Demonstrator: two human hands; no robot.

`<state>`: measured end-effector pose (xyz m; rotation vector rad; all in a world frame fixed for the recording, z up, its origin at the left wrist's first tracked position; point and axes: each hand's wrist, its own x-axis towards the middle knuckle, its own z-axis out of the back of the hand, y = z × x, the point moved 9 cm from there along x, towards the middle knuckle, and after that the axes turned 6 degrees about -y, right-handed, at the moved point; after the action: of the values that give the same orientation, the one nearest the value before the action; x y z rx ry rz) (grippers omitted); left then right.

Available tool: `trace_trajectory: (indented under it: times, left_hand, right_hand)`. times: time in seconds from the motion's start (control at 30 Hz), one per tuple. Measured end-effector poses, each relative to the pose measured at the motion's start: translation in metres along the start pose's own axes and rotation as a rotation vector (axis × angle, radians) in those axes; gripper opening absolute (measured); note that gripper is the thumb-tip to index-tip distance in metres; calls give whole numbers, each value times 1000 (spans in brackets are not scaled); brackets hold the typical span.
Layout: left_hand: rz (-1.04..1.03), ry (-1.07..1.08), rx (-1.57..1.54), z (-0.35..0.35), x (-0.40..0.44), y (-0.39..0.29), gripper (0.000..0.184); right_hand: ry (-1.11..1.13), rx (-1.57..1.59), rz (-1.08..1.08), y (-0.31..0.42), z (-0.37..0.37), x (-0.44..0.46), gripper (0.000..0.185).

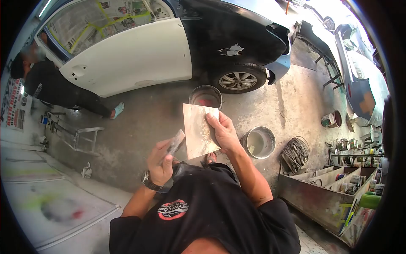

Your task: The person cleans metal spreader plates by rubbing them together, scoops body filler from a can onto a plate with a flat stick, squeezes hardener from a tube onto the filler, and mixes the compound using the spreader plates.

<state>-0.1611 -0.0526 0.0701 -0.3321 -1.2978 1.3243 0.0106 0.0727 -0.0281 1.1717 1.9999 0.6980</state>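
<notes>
My right hand (222, 130) grips a flat, tan rectangular sheet (198, 133) by its right side, thumb on the face. Darker streaks mark the sheet; whether it is sandpaper or thin board I cannot tell. My left hand (160, 163), with a watch on the wrist, is closed around a thin grey block (175, 143) with a pale pinkish end. The block is held tilted, close to the sheet's left edge. Beyond the sheet stands a dark bucket (206, 89) with something reddish inside, partly hidden by the sheet. A light bucket (259, 142) is right of my right forearm.
Ahead is a car with a white door (131, 59), paper-masked window and black fender (228, 38). Another person (55, 84) leans at its left end. A metal stand (86, 139), coiled hose (295, 154) and metal trolley of cans (321, 186) stand around. A bumper (315, 38) rests at right.
</notes>
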Motion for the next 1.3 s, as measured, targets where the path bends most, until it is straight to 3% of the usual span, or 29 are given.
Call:
trace_trajectory:
  times: [0.03, 0.13, 0.23, 0.3, 0.53, 0.83, 1.0, 1.13, 1.3]
  left_hand:
    - [-69, 9, 29, -3, -1, -5, 48]
    - [184, -39, 11, 0, -3, 28, 41]
    - [621, -133, -136, 12, -23, 95, 38]
    - [766, -402, -666, 2, -5, 84, 41]
    - [762, -309, -823, 3, 10, 77, 48]
    - [556, -293, -468, 15, 17, 74, 48]
    - [683, -202, -582, -6, 18, 65, 48]
    - [908, -18, -1001, -50, 6, 61, 51]
    - [987, -5, -1204, -59, 4, 59, 51]
  right_hand:
    - [4, -10, -6, 0, -2, -1, 30]
    - [4, -17, -13, 0, -2, -3, 29]
    - [2, -12, 11, 4, 8, -3, 28]
    - [-24, 11, 44, 12, 16, -4, 27]
    - [-242, 213, 73, 21, 83, 4, 33]
    - [-326, 213, 59, 5, 94, -4, 39]
    - [-150, 308, -32, -1, 55, 5, 53]
    - [-122, 196, -99, -6, 13, 7, 58]
    - [-123, 310, 46, 12, 18, 8, 50]
